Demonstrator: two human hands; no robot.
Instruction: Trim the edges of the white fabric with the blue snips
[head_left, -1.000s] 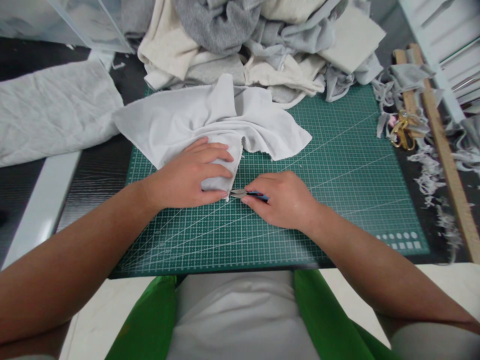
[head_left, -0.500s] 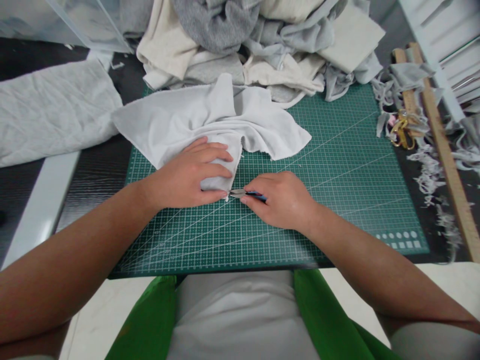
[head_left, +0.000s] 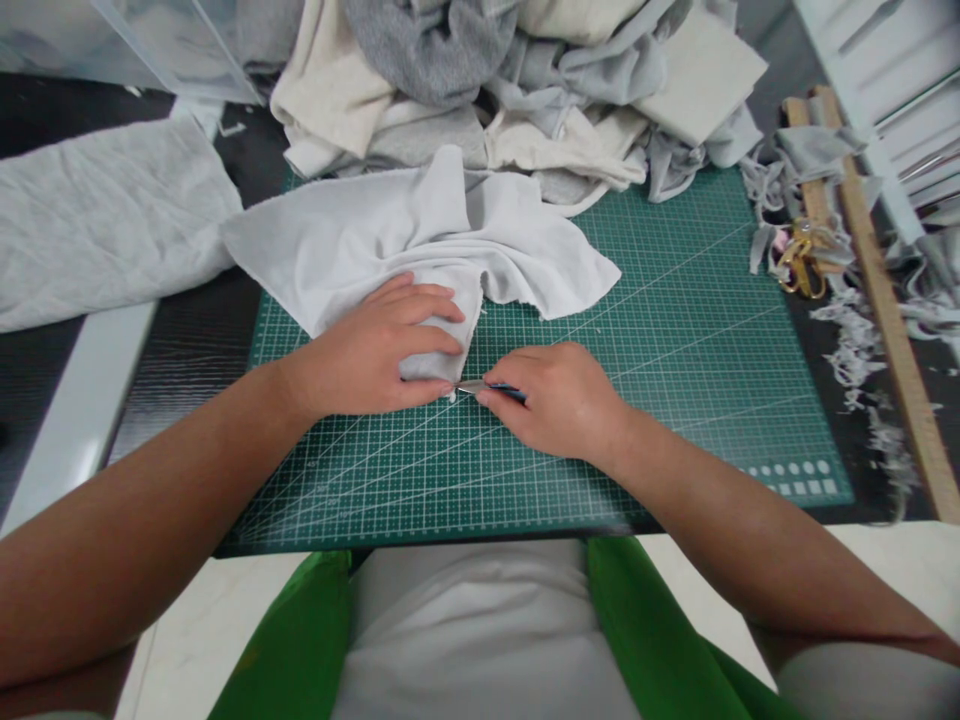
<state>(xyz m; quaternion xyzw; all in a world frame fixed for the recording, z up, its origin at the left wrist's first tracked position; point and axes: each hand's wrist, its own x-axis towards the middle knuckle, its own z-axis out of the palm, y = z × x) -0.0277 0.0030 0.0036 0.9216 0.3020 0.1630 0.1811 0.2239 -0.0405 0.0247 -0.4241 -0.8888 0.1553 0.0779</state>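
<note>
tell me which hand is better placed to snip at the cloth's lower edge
Right. The right hand grips the snips, tips at the white cloth edge; the left hand presses it flat.

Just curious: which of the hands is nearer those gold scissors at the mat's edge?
Right. The right hand lies mid-mat, closer to the gold scissors; the left hand rests farther away on the white cloth.

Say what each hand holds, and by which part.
The right hand grips small snips by their blue handle. The left hand presses flat on the white cloth near its bottom edge.
</note>
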